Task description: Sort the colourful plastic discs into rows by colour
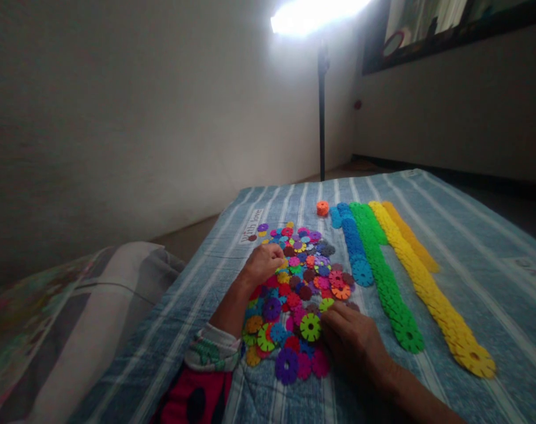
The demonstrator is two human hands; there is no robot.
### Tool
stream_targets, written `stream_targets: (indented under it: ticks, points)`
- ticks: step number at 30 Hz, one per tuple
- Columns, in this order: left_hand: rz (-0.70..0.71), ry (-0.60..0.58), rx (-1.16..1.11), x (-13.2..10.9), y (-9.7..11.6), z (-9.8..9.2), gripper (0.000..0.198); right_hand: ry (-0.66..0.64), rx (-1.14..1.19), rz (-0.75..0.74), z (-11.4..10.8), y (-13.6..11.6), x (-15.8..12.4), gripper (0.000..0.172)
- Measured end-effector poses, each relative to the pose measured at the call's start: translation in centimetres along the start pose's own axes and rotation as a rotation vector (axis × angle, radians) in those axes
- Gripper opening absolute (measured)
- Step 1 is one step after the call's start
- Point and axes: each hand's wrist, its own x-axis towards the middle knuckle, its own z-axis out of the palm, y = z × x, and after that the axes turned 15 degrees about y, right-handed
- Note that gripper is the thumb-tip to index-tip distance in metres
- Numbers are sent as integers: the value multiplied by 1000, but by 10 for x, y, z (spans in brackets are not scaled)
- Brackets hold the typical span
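Notched discs (293, 301), one pile, two hands (263, 263) (354, 337) at it, one orange stack (322, 208)

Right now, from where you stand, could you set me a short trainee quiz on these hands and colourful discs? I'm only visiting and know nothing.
1. True or false: the left hand and the right hand are both at the loose pile.
2. What colour is the row between the blue row and the long yellow row? A, pink; B, green; C, white.
3. Where does the small orange stack sit?

Key: 1. True. 2. B, the green row. 3. Near the blue row's far end, to its left.
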Motion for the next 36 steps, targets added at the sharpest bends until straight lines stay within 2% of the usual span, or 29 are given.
stream_targets:
  ticks: [4,8,12,17,23,26,32,36]
  points:
    - [32,-167,13,0,-3,-10,8,-8,10,20,-1,-1,0,26]
    - [57,-278,53,-1,-3,-6,7,-1,7,9,-1,0,0,25]
    - [62,-296,121,-2,-1,-1,8,-12,-8,2,0,1,-1,26]
    - [27,-318,248,-5,6,-7,13,-13,-4,6,-1,1,1,26]
    - [81,-312,387,-7,11,-5,10,18,-47,-13,1,2,3,25]
    - [79,-350,380,-5,11,-3,3,19,-58,-13,3,3,3,23]
    - [23,-370,259,1,11,-10,9,-21,-57,18,4,3,5,20]
    - [68,-380,189,-1,26,-20,11,31,-35,25,1,0,10,23]
